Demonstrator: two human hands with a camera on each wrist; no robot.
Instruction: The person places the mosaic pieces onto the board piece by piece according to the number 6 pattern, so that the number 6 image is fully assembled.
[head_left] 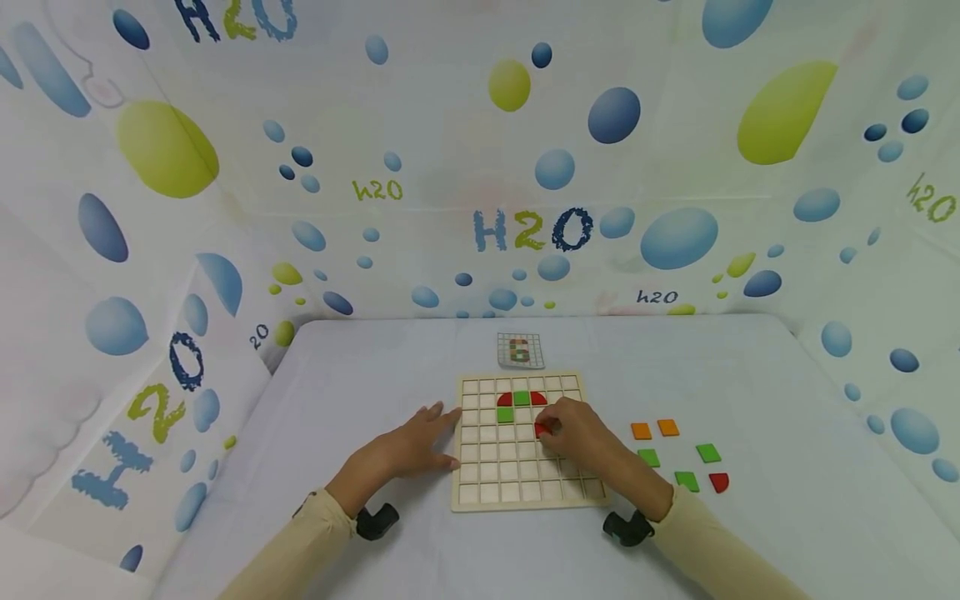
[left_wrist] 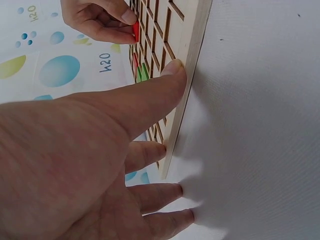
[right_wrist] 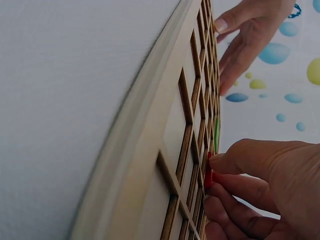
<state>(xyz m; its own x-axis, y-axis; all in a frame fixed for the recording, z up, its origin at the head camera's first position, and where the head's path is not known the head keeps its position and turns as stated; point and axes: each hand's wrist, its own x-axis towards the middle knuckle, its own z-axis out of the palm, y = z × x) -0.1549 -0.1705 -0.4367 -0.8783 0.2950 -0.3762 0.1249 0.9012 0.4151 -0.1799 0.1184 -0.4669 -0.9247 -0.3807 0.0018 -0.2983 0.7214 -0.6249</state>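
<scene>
A wooden grid board (head_left: 487,472) lies flat on the white table. Along its left edge rests my left hand (head_left: 411,443), fingers spread; in the left wrist view the thumb (left_wrist: 150,92) touches the board's rim. My right hand (head_left: 581,433) pinches a red tile (right_wrist: 208,170) between thumb and fingers, low over a cell right of the middle. Near the top of the grid sit a green tile (head_left: 521,398) between two red tiles with a rounded corner, and another green tile (head_left: 506,414) one row lower.
Behind the board lies a small pattern card (head_left: 520,351) with a coloured figure on a grid. To the right are loose tiles: two orange ones (head_left: 667,427), several green ones (head_left: 708,452) and a red one (head_left: 719,482). A patterned curtain (head_left: 450,167) hangs behind the table.
</scene>
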